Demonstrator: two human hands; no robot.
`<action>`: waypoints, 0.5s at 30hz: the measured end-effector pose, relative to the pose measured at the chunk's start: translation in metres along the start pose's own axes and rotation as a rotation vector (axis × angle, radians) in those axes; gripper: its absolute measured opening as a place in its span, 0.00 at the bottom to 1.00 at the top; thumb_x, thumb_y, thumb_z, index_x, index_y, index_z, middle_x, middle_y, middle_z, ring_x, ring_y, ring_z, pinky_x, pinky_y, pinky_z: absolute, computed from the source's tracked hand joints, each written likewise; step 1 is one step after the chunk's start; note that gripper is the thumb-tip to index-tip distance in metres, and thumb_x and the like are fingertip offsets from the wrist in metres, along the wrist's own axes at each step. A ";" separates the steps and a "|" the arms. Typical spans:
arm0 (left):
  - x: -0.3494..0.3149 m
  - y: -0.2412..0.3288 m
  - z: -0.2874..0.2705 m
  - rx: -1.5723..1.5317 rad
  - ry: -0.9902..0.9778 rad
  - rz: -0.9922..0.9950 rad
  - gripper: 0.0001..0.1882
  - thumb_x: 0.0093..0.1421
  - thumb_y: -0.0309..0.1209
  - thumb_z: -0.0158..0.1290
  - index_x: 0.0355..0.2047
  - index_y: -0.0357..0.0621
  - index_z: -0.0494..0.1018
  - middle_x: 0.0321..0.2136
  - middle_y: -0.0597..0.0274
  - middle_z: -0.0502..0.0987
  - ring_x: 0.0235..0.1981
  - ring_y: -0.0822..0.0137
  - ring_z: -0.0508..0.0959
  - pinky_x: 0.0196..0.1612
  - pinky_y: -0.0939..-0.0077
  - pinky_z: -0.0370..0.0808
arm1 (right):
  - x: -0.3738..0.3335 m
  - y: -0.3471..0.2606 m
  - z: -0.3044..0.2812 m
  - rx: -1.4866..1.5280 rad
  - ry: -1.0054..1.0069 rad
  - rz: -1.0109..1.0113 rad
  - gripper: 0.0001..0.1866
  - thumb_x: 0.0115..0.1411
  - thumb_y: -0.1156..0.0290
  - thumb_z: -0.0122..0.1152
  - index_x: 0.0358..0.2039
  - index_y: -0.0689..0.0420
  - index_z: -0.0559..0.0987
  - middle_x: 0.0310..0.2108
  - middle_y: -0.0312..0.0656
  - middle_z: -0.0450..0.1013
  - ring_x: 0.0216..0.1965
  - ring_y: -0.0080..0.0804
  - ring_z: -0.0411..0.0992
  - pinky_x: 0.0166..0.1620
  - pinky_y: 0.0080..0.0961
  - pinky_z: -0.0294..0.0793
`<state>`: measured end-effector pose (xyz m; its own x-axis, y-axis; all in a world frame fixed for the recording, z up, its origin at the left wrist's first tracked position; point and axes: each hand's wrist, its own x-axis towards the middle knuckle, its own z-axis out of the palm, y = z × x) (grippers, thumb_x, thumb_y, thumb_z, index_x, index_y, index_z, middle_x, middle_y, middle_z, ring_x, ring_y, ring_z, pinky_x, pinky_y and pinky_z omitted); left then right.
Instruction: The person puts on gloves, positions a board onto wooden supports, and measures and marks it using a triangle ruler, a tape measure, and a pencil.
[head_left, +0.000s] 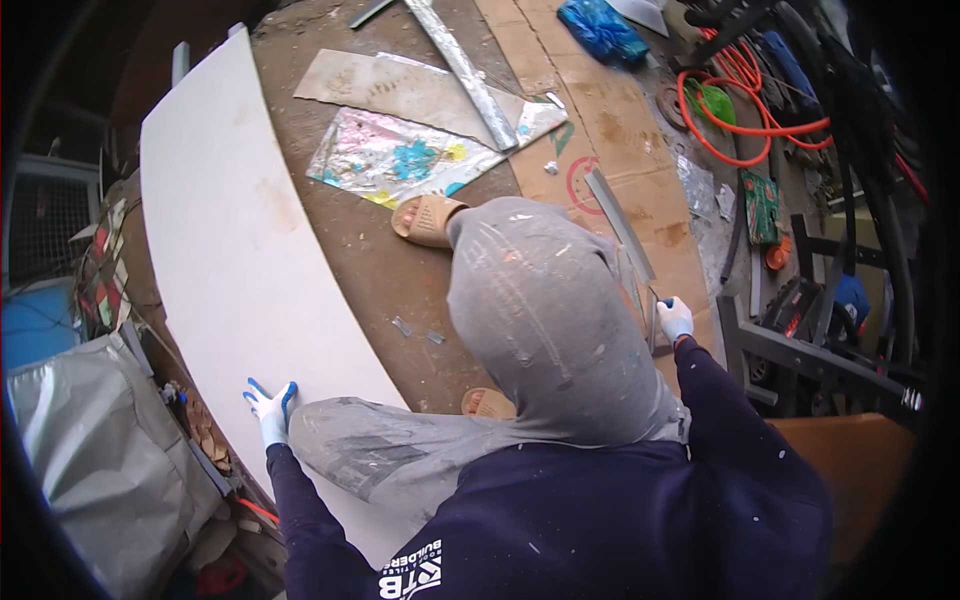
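Note:
My left hand (268, 408), in a white glove with blue fingertips, lies with fingers spread on a long white board (235, 220). The board stretches from beside my left leg to the far left. My right hand (676, 319), gloved alike, is closed at my right side over the cardboard. A thin dark tip shows at its fingers; what it holds is too small to name. Next to it are thin grey metal pieces (653, 322), and a longer grey metal strip (620, 225) lies farther ahead on the cardboard (640, 130).
Ahead lie a paint-stained sheet (390, 155), a brown plank (400, 90) and a metal bar (465, 75). An orange hose (745, 130) and a dark metal frame (810, 350) are at right. A grey cover (100, 450) stands at left. Small clear scraps (435, 337) lie near my feet.

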<state>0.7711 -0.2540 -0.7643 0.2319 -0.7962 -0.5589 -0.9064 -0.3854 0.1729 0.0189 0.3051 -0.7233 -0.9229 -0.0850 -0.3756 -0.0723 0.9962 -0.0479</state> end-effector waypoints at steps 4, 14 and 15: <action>-0.030 0.027 -0.003 -0.018 0.010 -0.031 0.74 0.46 0.60 0.73 0.80 0.55 0.35 0.79 0.39 0.32 0.77 0.27 0.38 0.76 0.42 0.51 | 0.032 -0.037 0.008 0.088 -0.123 -0.477 0.14 0.66 0.61 0.59 0.38 0.60 0.82 0.35 0.52 0.82 0.39 0.51 0.81 0.44 0.40 0.77; -0.042 0.044 -0.012 0.012 -0.044 -0.059 0.60 0.55 0.61 0.65 0.80 0.64 0.43 0.80 0.50 0.35 0.78 0.34 0.40 0.78 0.50 0.50 | 0.100 -0.253 0.027 -0.250 -0.372 -0.572 0.14 0.70 0.63 0.54 0.45 0.57 0.82 0.36 0.45 0.80 0.38 0.38 0.78 0.45 0.34 0.75; -0.042 0.042 -0.011 -0.006 -0.044 -0.053 0.60 0.55 0.61 0.65 0.80 0.64 0.44 0.80 0.51 0.36 0.78 0.34 0.40 0.78 0.50 0.51 | 0.105 -0.282 0.024 -0.225 -0.347 -0.613 0.14 0.70 0.63 0.54 0.46 0.57 0.82 0.36 0.45 0.80 0.38 0.38 0.78 0.45 0.34 0.75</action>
<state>0.7273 -0.2415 -0.7246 0.2640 -0.7535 -0.6022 -0.8912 -0.4293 0.1465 -0.0489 0.0153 -0.7713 -0.5221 -0.5908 -0.6151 -0.6468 0.7444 -0.1661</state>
